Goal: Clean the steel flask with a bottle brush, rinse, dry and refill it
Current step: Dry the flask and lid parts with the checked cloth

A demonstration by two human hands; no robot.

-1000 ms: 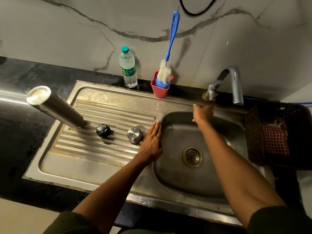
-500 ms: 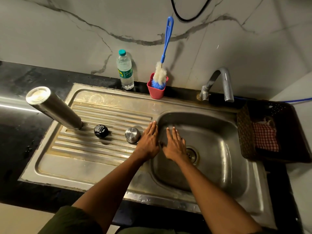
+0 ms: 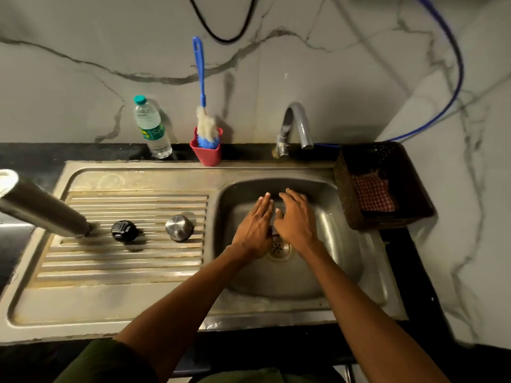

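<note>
My left hand (image 3: 255, 229) and right hand (image 3: 296, 223): fingers straight, apart, gripping nothing, over sink basin (image 3: 345, 272) drain. Steel flask (image 3: 41, 208) inverted at drainboard's left edge, cap (image 3: 124, 230) and cup (image 3: 179, 228) beside. Risk: wet-handed reach tips flask off edge. Brush (image 3: 203, 117) at back edge; room between open.
</note>
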